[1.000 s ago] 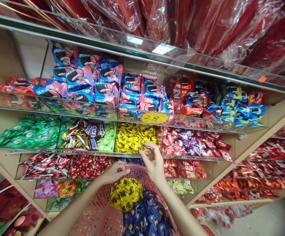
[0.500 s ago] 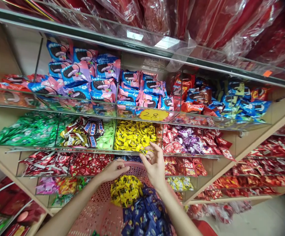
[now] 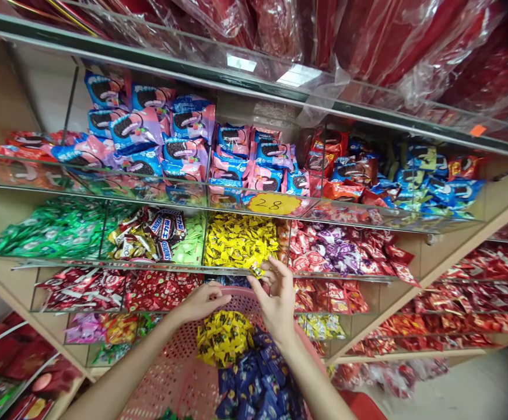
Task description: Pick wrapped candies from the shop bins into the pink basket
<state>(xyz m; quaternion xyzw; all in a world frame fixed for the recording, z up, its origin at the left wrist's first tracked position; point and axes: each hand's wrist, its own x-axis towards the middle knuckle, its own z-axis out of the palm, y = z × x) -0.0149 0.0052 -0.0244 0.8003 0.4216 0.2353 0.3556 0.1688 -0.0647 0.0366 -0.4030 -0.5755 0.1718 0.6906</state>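
Observation:
A pink perforated plastic basket [image 3: 179,350] sits below me, holding a heap of yellow-wrapped candies [image 3: 225,338] beside dark blue-wrapped candies [image 3: 258,379]. My left hand [image 3: 203,300] is closed on the basket's far rim at its left side, thumb laid inward. Just above the rim, to the right, my right hand [image 3: 277,294] pinches a yellow-wrapped candy [image 3: 256,269] between thumb and fingers. It is at the front edge of the shelf bin of yellow candies [image 3: 240,239]; part of the pinched candy is hidden by the fingers.
Glass dividers split the shelves into bins. Green candies [image 3: 61,230] and Snickers bars [image 3: 165,230] lie left of the yellow bin, purple and red packets [image 3: 332,248] to its right. Cookie packs [image 3: 135,125] fill the shelf above, with a yellow price tag [image 3: 274,203] on its glass front.
My right hand has shifted very slightly down and toward me with the yellow candy still pinched. The left hand stays at the basket rim.

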